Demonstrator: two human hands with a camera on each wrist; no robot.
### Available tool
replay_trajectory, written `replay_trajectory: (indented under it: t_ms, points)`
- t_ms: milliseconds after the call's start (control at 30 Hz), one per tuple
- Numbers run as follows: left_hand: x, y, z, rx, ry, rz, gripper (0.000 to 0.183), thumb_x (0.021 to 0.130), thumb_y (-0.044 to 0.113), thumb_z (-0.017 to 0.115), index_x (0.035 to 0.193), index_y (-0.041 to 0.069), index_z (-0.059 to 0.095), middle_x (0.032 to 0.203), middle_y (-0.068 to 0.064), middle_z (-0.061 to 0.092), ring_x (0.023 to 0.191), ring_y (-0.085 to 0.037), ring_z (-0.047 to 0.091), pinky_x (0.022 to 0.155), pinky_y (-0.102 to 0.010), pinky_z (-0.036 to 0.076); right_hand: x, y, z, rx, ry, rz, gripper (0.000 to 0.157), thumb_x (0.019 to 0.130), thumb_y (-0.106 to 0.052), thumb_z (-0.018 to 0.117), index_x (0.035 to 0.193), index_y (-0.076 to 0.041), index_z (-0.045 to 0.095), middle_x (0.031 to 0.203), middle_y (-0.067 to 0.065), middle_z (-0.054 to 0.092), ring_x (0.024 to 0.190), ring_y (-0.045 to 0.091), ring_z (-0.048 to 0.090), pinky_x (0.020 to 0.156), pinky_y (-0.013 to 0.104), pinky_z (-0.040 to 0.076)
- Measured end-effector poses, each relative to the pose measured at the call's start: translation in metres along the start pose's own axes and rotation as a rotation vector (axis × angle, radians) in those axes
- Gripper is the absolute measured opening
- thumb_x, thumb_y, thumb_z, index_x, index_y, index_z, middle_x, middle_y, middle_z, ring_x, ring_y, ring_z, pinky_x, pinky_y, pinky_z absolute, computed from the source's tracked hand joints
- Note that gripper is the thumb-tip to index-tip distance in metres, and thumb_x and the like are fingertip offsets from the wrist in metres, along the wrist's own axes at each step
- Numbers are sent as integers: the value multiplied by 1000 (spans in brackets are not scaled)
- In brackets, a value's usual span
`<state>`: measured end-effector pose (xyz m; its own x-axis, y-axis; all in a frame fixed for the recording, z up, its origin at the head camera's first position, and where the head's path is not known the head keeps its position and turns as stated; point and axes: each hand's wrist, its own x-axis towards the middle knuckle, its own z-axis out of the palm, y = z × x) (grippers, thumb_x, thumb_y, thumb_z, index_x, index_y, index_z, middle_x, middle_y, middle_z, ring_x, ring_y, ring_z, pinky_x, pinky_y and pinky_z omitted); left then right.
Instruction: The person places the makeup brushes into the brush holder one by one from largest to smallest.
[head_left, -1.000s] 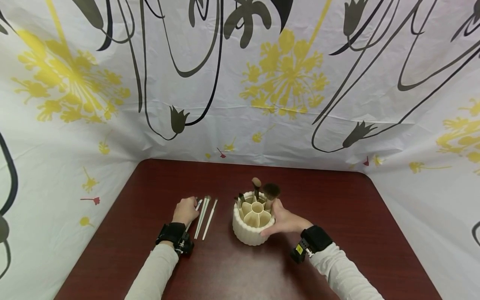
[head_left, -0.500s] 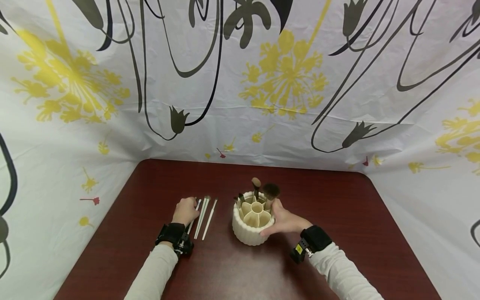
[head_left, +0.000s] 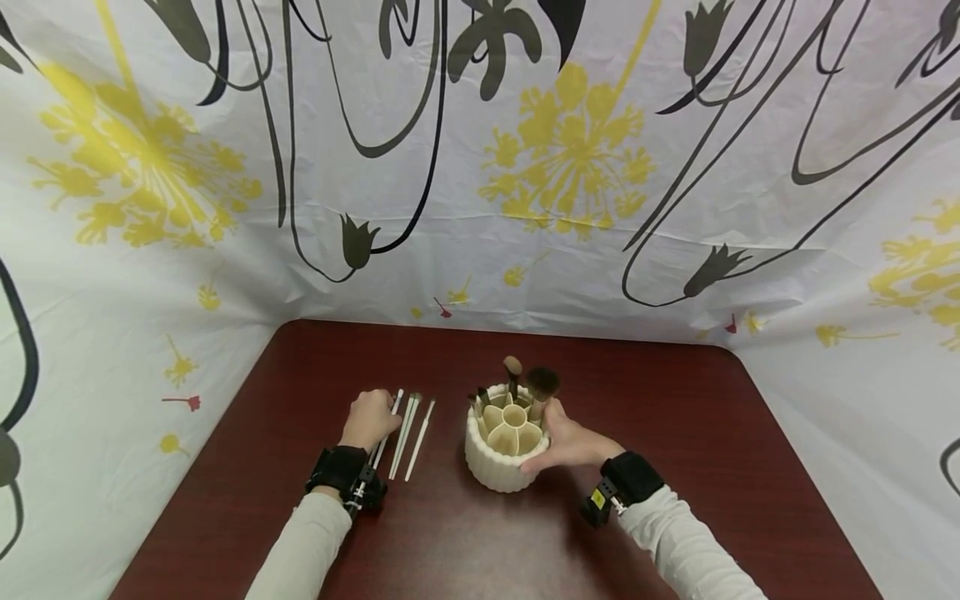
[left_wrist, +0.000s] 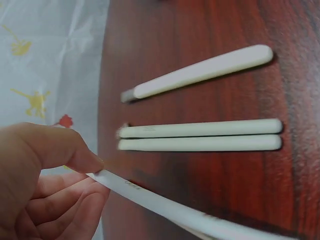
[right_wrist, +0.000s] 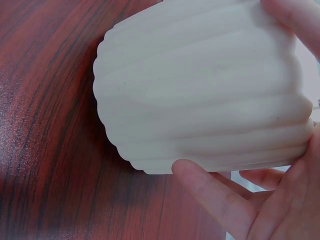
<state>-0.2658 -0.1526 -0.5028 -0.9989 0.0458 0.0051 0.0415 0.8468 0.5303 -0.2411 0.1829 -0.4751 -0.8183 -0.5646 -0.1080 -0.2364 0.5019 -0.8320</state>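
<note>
The white fluted holder (head_left: 495, 467) stands upright on the dark red table (head_left: 465, 554), and the right hand (head_left: 573, 440) grips it from its right side, thumb against the near part of the wall and fingers round towards the back; the hand is spread as wide as the holder's curve, with skin touching the wall; well to the left of the holder, the left hand (head_left: 369, 419) pinches 1 slim white brush (left_wrist: 150, 200), fingertips pressed together on its upper part, the lower part of the handle running back towards the wrist; whether that brush touches the table I cannot tell; between the left hand and the holder, 2 white brushes (left_wrist: 200, 128) lie side by side, and 1 single white brush (left_wrist: 205, 72) lies slanted, apart from the pair and nearer the holder; inside the holder, a tan-tipped brush (head_left: 512, 365) stands at the back, a large dark-bristled brush (head_left: 542, 382) at the back right, beside the right hand's fingers; smaller dark tips (head_left: 483, 396) rise at the holder's back left.
</note>
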Motion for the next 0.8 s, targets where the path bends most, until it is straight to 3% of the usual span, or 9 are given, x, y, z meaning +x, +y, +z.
replay_trajectory:
  t_ms: [133,333,533,800]
  points:
    - [-2,7,-7,10,11,31,41,74,3,59,54,15,26,51,4,17,45,-10,15,46,-24,16,-1,-1,0,-7,-6,8,108,62,-28,82,135,1,8,133,22,17,127,32,20,100,45,24]
    - [-4,16,-16,27,55,54,8,74,7,62,72,3,55,49,1,39,43,-11,35,46,-24,28,-1,-1,0,3,-6,-1,111,62,-28,82,136,1,5,136,23,13,129,33,17,102,46,22]
    - [-7,32,-28,14,118,112,9,74,8,63,77,2,57,56,-1,49,47,-12,43,46,-24,35,0,-1,-1,-1,-2,-5,110,62,-27,82,136,1,6,135,23,14,128,33,18,101,47,23]
    - [-13,51,-37,-6,184,195,15,73,13,68,75,5,55,60,0,50,49,-11,44,47,-25,37,-3,-4,-2,-11,-8,10,105,63,-28,81,134,3,10,133,23,18,127,32,21,100,45,25]
